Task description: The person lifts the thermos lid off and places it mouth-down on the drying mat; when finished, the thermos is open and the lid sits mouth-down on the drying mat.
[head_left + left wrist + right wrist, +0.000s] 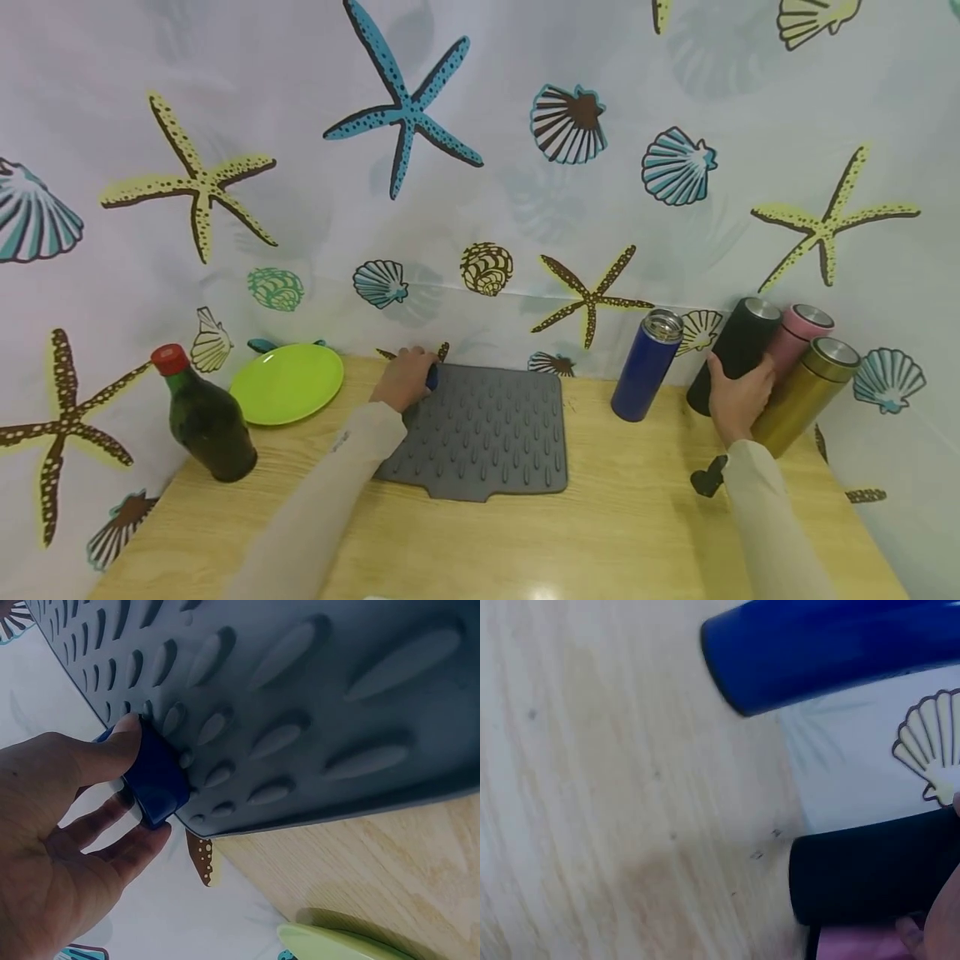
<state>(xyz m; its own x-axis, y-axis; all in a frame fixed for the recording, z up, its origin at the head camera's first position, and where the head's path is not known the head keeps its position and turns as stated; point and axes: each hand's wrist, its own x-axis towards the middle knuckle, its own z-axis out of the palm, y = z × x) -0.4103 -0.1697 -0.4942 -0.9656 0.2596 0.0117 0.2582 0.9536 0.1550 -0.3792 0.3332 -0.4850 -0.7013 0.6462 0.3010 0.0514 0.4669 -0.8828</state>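
Observation:
My left hand (405,379) pinches a blue bottle cap (156,776) between thumb and fingertips, at the far left corner of the grey drying mat (495,433). In the left wrist view the cap touches or nearly touches the mat's ridges. On the right, my right hand (738,396) grips a black thermos (727,358), thumb on its left side. Close against it stand a pink thermos (797,337) and a gold thermos (806,400). A blue thermos (645,371) stands upright to their left, its bare metal neck showing without a cap.
At the left stand a dark bottle with a red cap (210,425) and a lime-green plate (288,383), which leans against the patterned curtain (480,208). The wooden table (600,533) runs back to that curtain. A small black object (707,477) is by my right wrist.

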